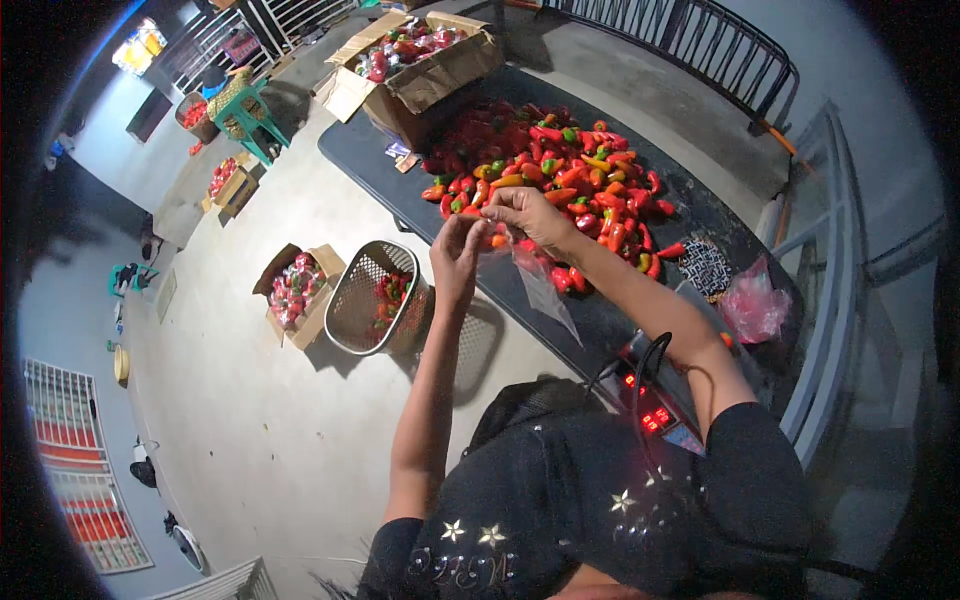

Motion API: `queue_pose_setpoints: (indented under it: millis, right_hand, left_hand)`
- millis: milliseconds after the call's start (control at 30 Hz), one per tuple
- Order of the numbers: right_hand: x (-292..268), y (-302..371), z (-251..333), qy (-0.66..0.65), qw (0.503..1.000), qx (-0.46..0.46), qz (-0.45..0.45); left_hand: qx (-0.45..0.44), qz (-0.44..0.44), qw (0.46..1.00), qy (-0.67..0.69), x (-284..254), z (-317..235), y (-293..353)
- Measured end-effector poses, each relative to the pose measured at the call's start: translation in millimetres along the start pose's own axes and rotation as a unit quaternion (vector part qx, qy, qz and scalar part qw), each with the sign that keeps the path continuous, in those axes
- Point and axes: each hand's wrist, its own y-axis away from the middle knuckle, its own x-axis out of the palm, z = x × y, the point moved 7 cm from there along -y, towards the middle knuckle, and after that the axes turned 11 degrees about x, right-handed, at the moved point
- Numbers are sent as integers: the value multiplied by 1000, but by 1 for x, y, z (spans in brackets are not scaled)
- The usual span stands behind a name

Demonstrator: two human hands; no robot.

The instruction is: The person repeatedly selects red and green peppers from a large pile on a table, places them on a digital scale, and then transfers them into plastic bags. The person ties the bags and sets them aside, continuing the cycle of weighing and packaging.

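A clear plastic bag (545, 290) hangs open-mouthed over the near edge of a dark table (600, 320). My left hand (458, 258) pinches one side of its mouth and my right hand (528, 214) pinches the other side. Just beyond the hands lies a heap of red, orange and green peppers (560, 170) spread over the table.
An open cardboard box (425, 65) of bagged peppers stands at the table's far end. On the floor to the left are a mesh basket (375, 298) and a smaller box (297, 292) of bagged peppers. A scale with red digits (650, 400) and a pink bag (752, 305) sit near me.
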Motion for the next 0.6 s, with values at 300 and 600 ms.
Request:
queue_pose_setpoints:
  millis: [300, 600]
  right_hand:
    - [11, 7, 12, 9, 1000, 17, 24]
    - [-5, -1, -10, 5, 998, 60, 0]
  left_hand:
    - [4, -27, 998, -51, -13, -6, -1]
    - [95, 28, 989, -111, 3, -23, -3]
